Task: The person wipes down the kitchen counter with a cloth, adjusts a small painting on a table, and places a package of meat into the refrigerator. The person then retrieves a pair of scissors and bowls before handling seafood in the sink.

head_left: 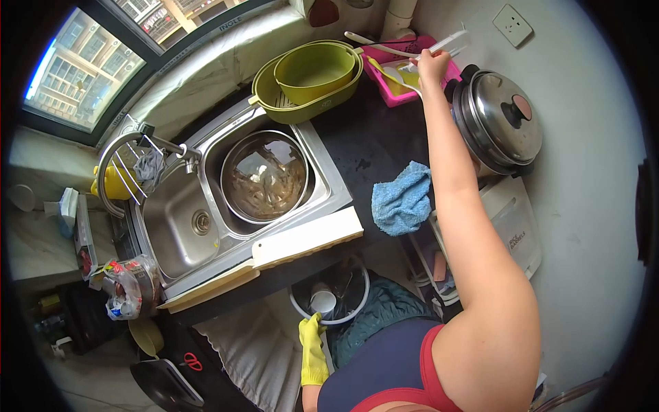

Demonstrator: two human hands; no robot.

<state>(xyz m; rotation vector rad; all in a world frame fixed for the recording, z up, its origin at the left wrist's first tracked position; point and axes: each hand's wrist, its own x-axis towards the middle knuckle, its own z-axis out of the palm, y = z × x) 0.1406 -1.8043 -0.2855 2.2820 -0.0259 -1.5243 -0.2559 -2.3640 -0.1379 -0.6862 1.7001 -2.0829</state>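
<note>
My right hand (pixel 432 67) is bare and reaches to the far right of the counter, over a pink basket (pixel 397 100). Its fingers are closed on a clear, flat plastic piece (pixel 449 44) whose kind I cannot make out. Inside the basket lie yellow and pale utensils, partly hidden by the hand. My left hand (pixel 312 349), in a yellow rubber glove, is low in front of the counter with its fingers closed at the rim of a bin (pixel 362 302). A white cup (pixel 322 300) lies inside the bin on a dark liner.
A double sink (pixel 180 223) holds a metal bowl (pixel 266 178) of murky water. Green basins (pixel 316 73) stand behind it. A blue cloth (pixel 401 199) and a lidded steamer pot (pixel 504 120) are at right. A white-edged board (pixel 309 237) lies along the front edge.
</note>
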